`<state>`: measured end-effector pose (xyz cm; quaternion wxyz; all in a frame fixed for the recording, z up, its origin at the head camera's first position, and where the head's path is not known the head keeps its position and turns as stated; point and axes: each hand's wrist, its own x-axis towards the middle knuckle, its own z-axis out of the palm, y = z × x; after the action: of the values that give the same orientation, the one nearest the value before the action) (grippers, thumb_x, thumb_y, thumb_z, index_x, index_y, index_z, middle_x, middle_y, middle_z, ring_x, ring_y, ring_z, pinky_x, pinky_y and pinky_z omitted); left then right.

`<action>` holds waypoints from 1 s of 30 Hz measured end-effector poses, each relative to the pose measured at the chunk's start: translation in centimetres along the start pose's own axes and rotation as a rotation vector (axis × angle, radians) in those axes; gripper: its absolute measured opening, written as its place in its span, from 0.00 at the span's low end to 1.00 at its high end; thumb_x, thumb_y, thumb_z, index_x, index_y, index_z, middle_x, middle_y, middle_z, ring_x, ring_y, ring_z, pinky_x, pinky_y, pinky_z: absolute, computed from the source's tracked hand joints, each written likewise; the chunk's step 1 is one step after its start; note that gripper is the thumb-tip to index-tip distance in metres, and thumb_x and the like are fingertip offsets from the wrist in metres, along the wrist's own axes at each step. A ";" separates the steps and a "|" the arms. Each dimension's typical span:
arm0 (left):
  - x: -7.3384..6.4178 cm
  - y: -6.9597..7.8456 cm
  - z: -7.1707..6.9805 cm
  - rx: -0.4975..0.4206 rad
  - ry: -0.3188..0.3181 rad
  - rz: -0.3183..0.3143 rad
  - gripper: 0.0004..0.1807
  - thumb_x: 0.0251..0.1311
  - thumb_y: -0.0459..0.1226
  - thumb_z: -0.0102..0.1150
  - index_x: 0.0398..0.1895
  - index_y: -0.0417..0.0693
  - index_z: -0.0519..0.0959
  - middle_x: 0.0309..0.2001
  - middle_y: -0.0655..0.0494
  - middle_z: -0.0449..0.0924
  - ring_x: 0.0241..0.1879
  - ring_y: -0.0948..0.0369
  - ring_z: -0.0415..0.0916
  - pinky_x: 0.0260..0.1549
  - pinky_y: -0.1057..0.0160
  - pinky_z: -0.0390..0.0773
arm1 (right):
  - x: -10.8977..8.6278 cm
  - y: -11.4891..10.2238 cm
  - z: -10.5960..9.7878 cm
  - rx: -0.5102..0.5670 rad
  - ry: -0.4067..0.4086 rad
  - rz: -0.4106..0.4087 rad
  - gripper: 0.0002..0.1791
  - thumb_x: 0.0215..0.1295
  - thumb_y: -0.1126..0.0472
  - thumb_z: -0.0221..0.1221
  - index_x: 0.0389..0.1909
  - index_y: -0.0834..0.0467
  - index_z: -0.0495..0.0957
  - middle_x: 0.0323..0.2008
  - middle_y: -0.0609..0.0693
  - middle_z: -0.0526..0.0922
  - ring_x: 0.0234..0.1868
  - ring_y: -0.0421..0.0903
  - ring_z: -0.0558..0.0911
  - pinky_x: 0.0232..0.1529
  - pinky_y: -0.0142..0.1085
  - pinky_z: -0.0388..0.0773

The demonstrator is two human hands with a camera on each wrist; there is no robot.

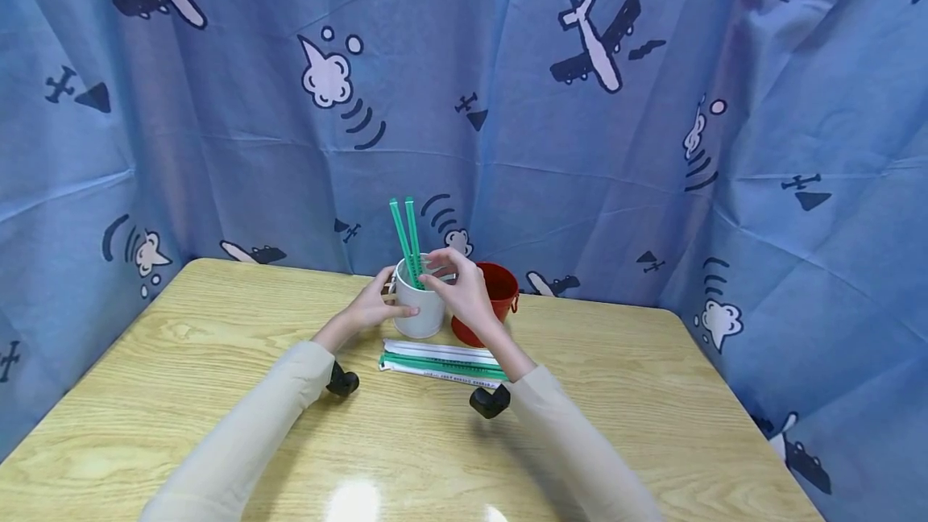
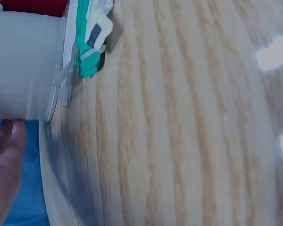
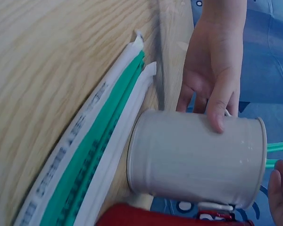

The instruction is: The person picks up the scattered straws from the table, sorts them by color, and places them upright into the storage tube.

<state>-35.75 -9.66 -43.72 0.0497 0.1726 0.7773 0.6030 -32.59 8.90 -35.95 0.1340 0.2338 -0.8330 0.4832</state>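
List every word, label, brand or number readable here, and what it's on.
No text is legible.
White wrapped sticks on the table: dark printing, too blurred.
Green wrapped sticks between them: dark printing, too blurred.
Green sticks standing in the white bucket: dark marks, too small.

"Where do the green sticks (image 1: pixel 413 232) end?"
"Down inside the white bucket (image 1: pixel 419 314), out of sight. Whether the right hand (image 1: pixel 464 288) touches them, I can't quite tell."
"The red bucket (image 1: pixel 502 282), near the table's (image 1: pixel 217 329) far edge?"
"Its left side is partly hidden by the white bucket and that hand."
"The white-and-green strips (image 1: pixel 435 362)?"
"The right forearm (image 1: pixel 511 354) covers their right ends; their print is too blurred to read."
"The table's near edge?"
"Cut off."
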 end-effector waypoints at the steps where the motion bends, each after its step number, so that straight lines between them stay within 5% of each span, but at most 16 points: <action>1: 0.0 -0.1 0.0 -0.001 0.001 -0.003 0.47 0.55 0.34 0.67 0.73 0.42 0.48 0.71 0.40 0.53 0.70 0.41 0.54 0.68 0.45 0.64 | -0.2 0.0 -0.2 0.000 -0.006 -0.004 0.16 0.58 0.64 0.66 0.48 0.60 0.78 0.44 0.58 0.84 0.42 0.52 0.83 0.44 0.43 0.85; 15: 0.0 0.3 0.1 0.001 0.023 -0.004 0.48 0.53 0.32 0.68 0.73 0.41 0.50 0.71 0.39 0.54 0.70 0.40 0.55 0.68 0.45 0.63 | -3.3 1.0 -2.6 -0.073 -0.057 -0.023 0.16 0.54 0.67 0.68 0.44 0.60 0.79 0.38 0.58 0.84 0.35 0.49 0.83 0.43 0.40 0.85; 25: 0.0 0.5 0.0 -0.011 0.020 -0.007 0.48 0.53 0.32 0.68 0.73 0.41 0.49 0.71 0.39 0.54 0.70 0.40 0.55 0.68 0.44 0.63 | -5.1 2.8 -2.7 -0.100 -0.201 0.032 0.17 0.52 0.69 0.69 0.44 0.64 0.78 0.40 0.62 0.84 0.36 0.49 0.82 0.40 0.26 0.81; 30: -0.1 0.3 0.1 -0.001 0.026 -0.019 0.49 0.53 0.32 0.68 0.73 0.41 0.48 0.71 0.38 0.53 0.70 0.40 0.54 0.68 0.45 0.63 | -5.9 3.7 -3.0 -0.143 -0.268 0.057 0.18 0.52 0.65 0.70 0.44 0.64 0.79 0.38 0.59 0.83 0.36 0.46 0.81 0.39 0.28 0.82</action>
<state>-35.57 -9.55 -43.45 0.0453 0.1572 0.7790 0.6053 -29.47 14.54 -39.85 0.0241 0.2625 -0.8820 0.3906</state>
